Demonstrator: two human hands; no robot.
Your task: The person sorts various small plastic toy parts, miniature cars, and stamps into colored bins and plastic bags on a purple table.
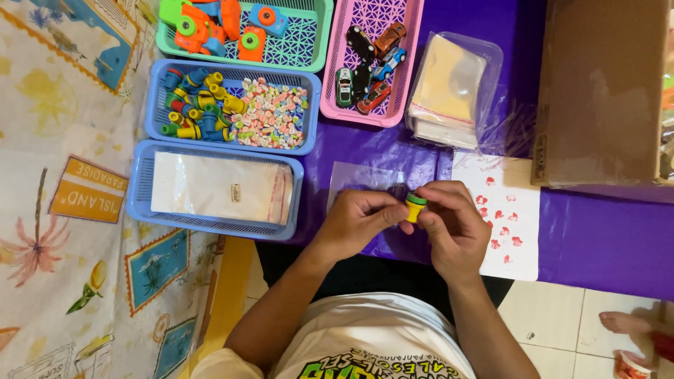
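A small yellow stamper with a green cap (415,206) is held between both hands, just above the near edge of the purple table cover (597,238). The fingertips of the left hand (356,219) are pressed together on its left side, while the thumb and forefinger of the right hand (453,223) are clamped on its right side and top. Beneath the hands an empty clear plastic bag (361,177) is laid flat on the cover. Just to the right, a white sheet of paper (502,217) marked with small red stamped prints is seen, and beyond it a stack of clear bags (449,91) is kept in a plastic wrapper. A brown cardboard box (604,91) is placed at the far right.

To the left of the hands, three baskets are set in a column. In the nearest blue basket (140,203) more flat clear bags are stored. In the second blue basket (156,112) further stampers in yellow, green and blue are piled on the left, with small pastel-coloured pieces heaped on the right. In the green basket (319,42) orange and blue toy cameras are kept. A pink basket (407,63) of toy cars (368,67) is positioned beside it. A patterned cloth (63,210) is spread over the surface at the left.
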